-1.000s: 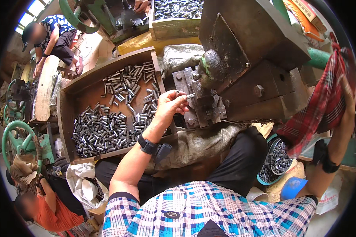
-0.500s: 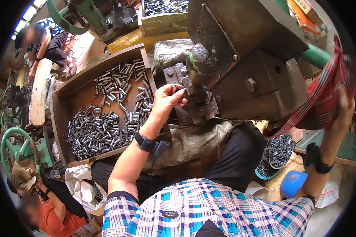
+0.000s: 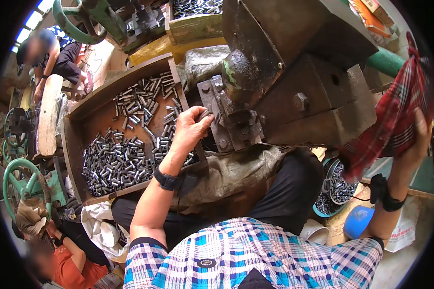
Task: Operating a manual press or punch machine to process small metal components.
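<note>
My left hand (image 3: 190,130) is pinched on a small dark metal tube (image 3: 205,114), just left of the machine's bolted die block (image 3: 233,115). Above that block, a rounded dark ram (image 3: 241,72) comes down from the heavy press body (image 3: 313,91). At the far right my right hand (image 3: 420,132) is closed on a red plaid cloth (image 3: 390,118); whatever lies under the cloth is hidden. A wooden tray (image 3: 72,159) beside my left forearm holds many short metal tubes (image 3: 125,161).
By my right knee stand a bowl of metal pieces (image 3: 339,185) and a blue container (image 3: 357,221). A green handwheel (image 3: 10,178) is at the left. Two other people sit on the left, one in orange (image 3: 75,265). Another tray of tubes (image 3: 197,24) lies beyond.
My left hand has drawn back leftward from the die block, and a dark tube shows in its fingers. The plaid cloth has shifted a little under my right hand.
</note>
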`<action>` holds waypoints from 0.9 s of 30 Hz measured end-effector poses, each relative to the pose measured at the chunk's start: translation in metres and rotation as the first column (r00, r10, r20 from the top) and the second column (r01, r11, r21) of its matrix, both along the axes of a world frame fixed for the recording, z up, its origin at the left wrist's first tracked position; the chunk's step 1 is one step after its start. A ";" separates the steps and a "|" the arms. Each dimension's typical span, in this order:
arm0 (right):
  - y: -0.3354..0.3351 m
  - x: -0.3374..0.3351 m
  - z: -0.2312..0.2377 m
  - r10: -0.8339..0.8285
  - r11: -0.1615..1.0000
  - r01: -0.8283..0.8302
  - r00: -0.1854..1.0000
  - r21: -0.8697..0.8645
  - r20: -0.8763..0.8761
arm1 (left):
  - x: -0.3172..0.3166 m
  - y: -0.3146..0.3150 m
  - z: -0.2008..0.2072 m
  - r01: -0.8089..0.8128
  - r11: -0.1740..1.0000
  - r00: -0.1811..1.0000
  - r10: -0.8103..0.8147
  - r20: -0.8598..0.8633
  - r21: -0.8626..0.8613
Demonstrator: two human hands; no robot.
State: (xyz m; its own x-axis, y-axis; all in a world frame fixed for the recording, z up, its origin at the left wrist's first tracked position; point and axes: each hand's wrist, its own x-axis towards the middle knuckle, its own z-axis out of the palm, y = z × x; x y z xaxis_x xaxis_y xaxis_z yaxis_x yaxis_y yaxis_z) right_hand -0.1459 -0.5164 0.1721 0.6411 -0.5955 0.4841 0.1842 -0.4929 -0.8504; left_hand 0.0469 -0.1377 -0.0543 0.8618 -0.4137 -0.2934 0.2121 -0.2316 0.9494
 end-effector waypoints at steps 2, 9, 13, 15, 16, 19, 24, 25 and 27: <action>0.006 0.010 0.017 -0.173 0.896 0.123 0.982 -0.426 -0.081 | 0.001 0.005 0.001 0.004 0.999 1.000 -0.004 0.020 -0.038; 0.051 0.062 0.058 0.368 0.930 -0.365 0.921 0.044 -0.126 | 0.006 -0.001 -0.004 0.009 0.890 0.969 -0.120 -0.215 -0.455; 0.075 0.062 0.060 0.170 0.985 -0.173 0.971 -0.007 -0.166 | 0.003 -0.003 -0.006 -0.007 0.853 0.957 -0.145 -0.251 -0.522; 0.080 0.064 0.064 0.159 0.987 -0.162 0.975 -0.005 -0.153 | 0.003 -0.002 -0.007 0.000 0.849 0.953 -0.160 -0.256 -0.528; 0.081 0.065 0.068 0.283 0.950 -0.259 0.951 0.177 -0.125 | 0.003 -0.002 -0.007 -0.018 0.868 0.953 -0.135 -0.270 -0.497; 0.075 0.069 0.073 0.412 0.861 -0.365 0.909 0.355 -0.064 | 0.004 -0.008 -0.010 -0.039 0.901 0.957 -0.090 -0.274 -0.432; 0.040 0.039 0.066 0.443 0.867 -0.395 0.890 0.305 -0.106 | 0.004 -0.018 -0.014 -0.050 0.911 0.972 -0.049 -0.230 -0.408; 0.028 0.030 0.056 0.311 0.947 -0.293 0.937 0.131 -0.155 | 0.004 -0.019 -0.014 -0.054 0.909 0.975 -0.042 -0.219 -0.414; 0.007 0.012 0.029 0.021 0.971 -0.063 0.984 -0.232 -0.176 | 0.003 -0.020 -0.015 -0.057 0.907 0.977 -0.035 -0.208 -0.418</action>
State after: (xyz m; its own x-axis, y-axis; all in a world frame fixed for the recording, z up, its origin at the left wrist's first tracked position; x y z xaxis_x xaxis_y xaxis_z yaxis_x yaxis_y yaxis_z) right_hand -0.1334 -0.5091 0.2009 0.7485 -0.4483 0.4887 0.0711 -0.6784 -0.7313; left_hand 0.0499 -0.1573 -0.0696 0.8061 -0.5287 -0.2659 0.4136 0.1820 0.8921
